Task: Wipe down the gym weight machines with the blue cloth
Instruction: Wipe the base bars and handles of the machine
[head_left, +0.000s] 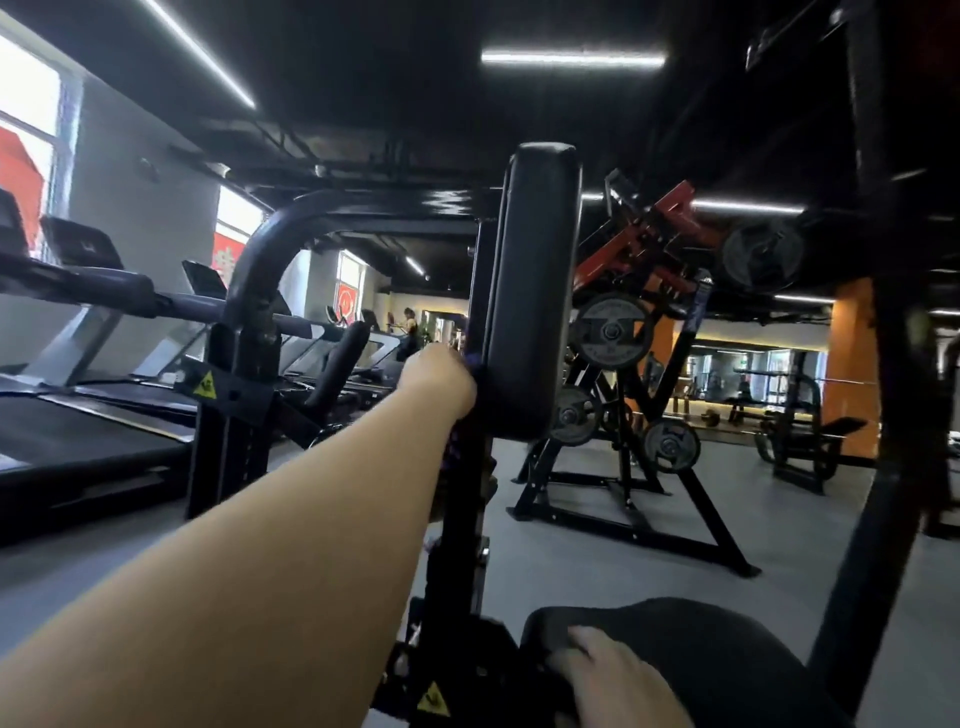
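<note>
A black weight machine stands right in front of me, with an upright back pad (535, 291) seen edge-on and a black seat pad (691, 644) at the bottom. My left hand (439, 382) reaches out to the left edge of the back pad and grips the blue cloth (460, 447) against the pad's support post; only a dark blue strip of cloth hangs below the fist. My right hand (615, 680) rests on the front edge of the seat pad, fingers curled over it.
A curved black frame bar (291, 223) arches to the left. Treadmills (88, 415) line the left wall. A plate-loaded machine with weight plates (613, 330) stands ahead on the grey floor (571, 561). A thick black upright (893, 312) rises at right. A person stands far back.
</note>
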